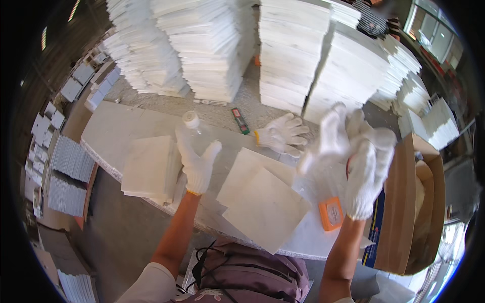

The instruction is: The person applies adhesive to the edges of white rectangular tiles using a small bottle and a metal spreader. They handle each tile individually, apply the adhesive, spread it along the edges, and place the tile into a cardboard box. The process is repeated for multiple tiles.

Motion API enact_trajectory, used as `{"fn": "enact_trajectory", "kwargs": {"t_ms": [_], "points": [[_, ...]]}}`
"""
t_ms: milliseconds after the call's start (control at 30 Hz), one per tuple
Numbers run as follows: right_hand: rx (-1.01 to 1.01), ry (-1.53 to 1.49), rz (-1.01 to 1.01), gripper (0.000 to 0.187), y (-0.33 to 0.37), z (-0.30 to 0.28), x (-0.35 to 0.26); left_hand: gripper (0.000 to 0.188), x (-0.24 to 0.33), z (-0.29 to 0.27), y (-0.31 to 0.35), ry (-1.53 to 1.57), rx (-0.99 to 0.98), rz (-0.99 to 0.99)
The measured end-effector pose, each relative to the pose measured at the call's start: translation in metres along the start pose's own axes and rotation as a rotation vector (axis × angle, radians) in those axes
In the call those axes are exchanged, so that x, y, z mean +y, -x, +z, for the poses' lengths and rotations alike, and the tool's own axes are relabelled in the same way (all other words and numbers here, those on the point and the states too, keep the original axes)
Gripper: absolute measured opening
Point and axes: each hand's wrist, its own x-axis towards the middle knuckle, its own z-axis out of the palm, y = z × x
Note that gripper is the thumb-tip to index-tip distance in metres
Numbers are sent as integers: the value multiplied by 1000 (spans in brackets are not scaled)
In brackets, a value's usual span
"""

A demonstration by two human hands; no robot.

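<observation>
Stone bench (118, 121): clear bottle (196, 129) by left hand (196, 164); open carton (394, 217), contents unclear.

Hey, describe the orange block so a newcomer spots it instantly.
Find the open cardboard box on the table's right. Left of it, by the gloved right hand, lies the orange block, its bright colour unlike the pale tiles nearby.

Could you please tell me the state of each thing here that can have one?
Left hand: gloved, open, thumb spread
Right hand: gloved, grip unclear through blur
Clear bottle: capped
Loose white glove: unworn, lying flat
Cardboard box: open
Square marble-look tiles: flat, overlapping
Tall tile stacks: standing, edges slightly uneven
</observation>
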Motion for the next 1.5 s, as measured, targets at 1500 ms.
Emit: {"fn": "enact_trajectory", "kwargs": {"t_ms": [1500], "points": [[-154,122,511,34,135,-38,-25,58,140,5,41,-606,-396,1426]]}}
